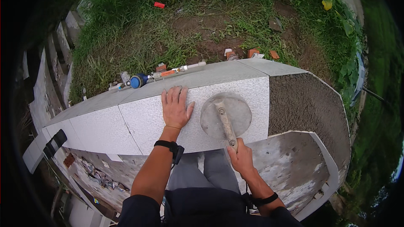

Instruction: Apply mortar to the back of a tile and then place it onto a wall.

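Note:
My left hand (175, 108) lies flat on a white speckled tile (143, 117), fingers apart and their tips near its far edge. My right hand (240, 155) is wrapped round the near end of a bar handle. That handle belongs to a grey hand tool with a round flat disc (242, 115), which appears to rest on the same tile; whether it touches cannot be made out. Bolts show along the handle. Right of the tile's edge, rough grey mortar (303, 105) covers the curving top of the low wall.
More tiles (97, 124) run leftward, with a black object (54, 143) on the wall at far left. Along the wall's far side lies a pipe with a blue water meter (138, 80) and an orange-handled valve (168, 73). Brick pieces (253, 53) and grass lie beyond.

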Motion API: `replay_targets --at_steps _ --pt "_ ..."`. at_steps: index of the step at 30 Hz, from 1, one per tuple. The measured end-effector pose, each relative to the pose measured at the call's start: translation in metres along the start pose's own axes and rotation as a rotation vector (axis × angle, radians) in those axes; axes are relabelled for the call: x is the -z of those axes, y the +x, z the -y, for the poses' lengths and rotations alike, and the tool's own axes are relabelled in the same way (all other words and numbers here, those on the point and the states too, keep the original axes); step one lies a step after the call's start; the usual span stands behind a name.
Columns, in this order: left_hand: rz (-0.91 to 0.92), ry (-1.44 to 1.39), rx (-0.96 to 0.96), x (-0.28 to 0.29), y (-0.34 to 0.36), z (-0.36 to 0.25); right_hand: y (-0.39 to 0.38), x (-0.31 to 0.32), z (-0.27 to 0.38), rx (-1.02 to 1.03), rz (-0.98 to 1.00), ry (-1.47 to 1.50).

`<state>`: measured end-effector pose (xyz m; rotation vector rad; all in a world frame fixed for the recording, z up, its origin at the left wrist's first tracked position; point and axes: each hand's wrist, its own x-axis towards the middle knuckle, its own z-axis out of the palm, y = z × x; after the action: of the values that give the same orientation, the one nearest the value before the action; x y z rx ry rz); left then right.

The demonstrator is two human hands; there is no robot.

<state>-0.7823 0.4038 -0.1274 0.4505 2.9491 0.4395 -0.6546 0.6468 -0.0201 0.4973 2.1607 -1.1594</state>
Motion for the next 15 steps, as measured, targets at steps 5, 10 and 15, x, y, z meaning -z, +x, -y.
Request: replay_targets --at_steps 5,10,15 --pt "-0.007 0.005 0.028 0.004 -0.002 0.005 0.006 -0.021 -0.012 -0.008 -0.042 -0.003" --pt "-0.012 -0.03 0.045 0.002 -0.009 0.007 0.005 -0.026 -0.022 -0.054 -0.037 0.041" --pt "-0.069 -0.103 0.04 -0.002 -0.011 0.008 -0.002 -0.03 -0.005 -0.074 -0.131 0.156"
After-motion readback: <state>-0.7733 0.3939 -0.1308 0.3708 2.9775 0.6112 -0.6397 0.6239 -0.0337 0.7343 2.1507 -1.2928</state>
